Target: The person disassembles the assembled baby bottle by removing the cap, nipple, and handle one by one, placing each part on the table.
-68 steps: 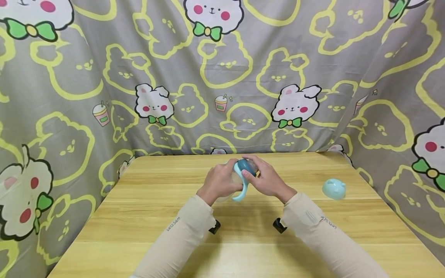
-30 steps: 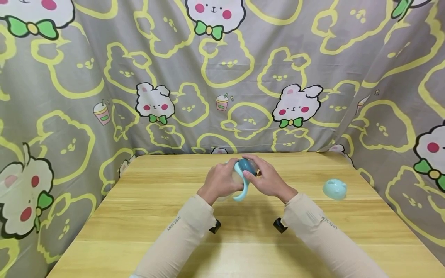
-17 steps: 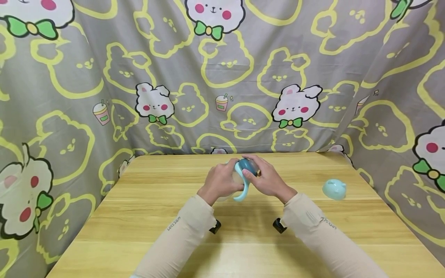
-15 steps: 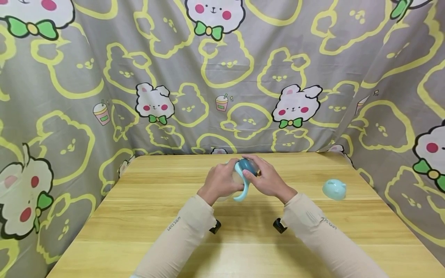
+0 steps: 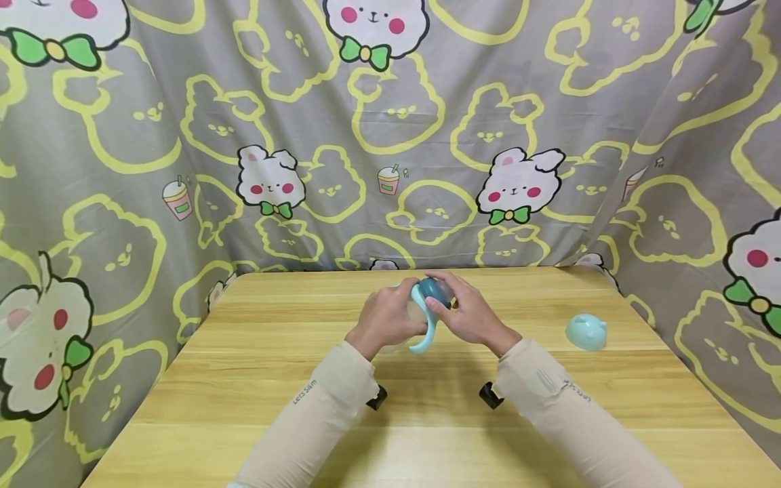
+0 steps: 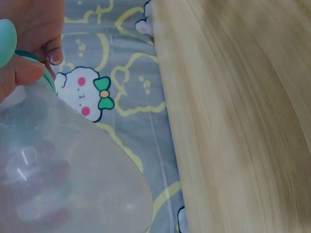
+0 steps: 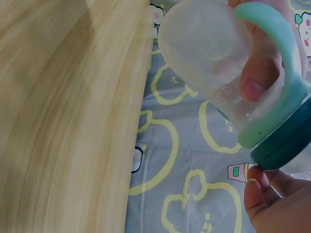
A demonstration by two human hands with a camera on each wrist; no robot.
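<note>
Baby bottle [image 5: 421, 308] is held above the middle of the wooden table [image 5: 274, 379], tilted, between both hands. The left hand [image 5: 386, 317] wraps its fingers round the frosted body [image 7: 209, 58], thumb pressed on the wall by the light green handle [image 7: 279, 63]. The right hand [image 5: 470, 315] curls its fingers round the dark teal collar [image 7: 284, 143] at the bottle's top. To turn the collar well, the body should be held firm without squeezing, and the collar kept square to the neck while the fingertips twist. A pale green cap [image 5: 586, 331] lies well apart, to the right on the table.
</note>
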